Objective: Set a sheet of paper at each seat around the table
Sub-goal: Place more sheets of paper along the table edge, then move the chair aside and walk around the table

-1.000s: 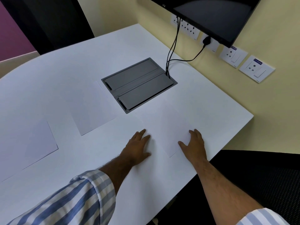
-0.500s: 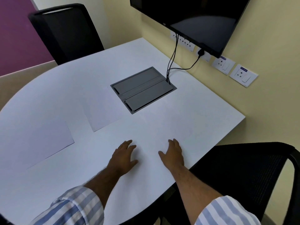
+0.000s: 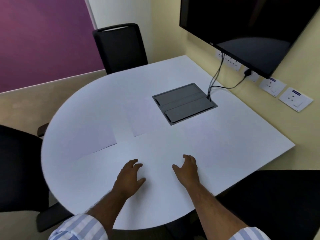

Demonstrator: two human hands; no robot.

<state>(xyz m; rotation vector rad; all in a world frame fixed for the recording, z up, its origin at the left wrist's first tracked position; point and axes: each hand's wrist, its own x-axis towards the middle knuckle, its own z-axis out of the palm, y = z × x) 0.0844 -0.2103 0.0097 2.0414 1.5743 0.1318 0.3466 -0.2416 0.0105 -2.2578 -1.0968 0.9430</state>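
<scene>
Both hands lay palm-down over the near part of the white table (image 3: 242, 135), holding nothing. Left hand (image 3: 129, 179) had its fingers loosely spread and slightly curled, thumb out to the right; right hand (image 3: 187, 170) sat beside it, apart from it, fingers curled a little and thumb pointing left. Whether either palm pressed on a sheet could not be told, since white paper barely showed against the white top. Striped sleeves (image 3: 79, 227) were rolled up on both forearms.

Two sheets were plain to see: one sheet (image 3: 97, 139) lay flat toward the table's left side, near the black chair (image 3: 19, 170) at that edge, and a second sheet (image 3: 140, 116) lay flat just left of the grey cable box (image 3: 184, 103) set into the middle of the table. The two sheets were near each other but apart. Faint edges in front of the hands hinted at more paper, too pale to make out.

Another black chair (image 3: 121, 47) stood at the far side. A third dark seat (image 3: 277, 196) showed at the near right. A dark screen (image 3: 242, 28) hung on the yellow wall, with cables (image 3: 214, 78) dropping to the box and sockets (image 3: 294, 99) beneath.
</scene>
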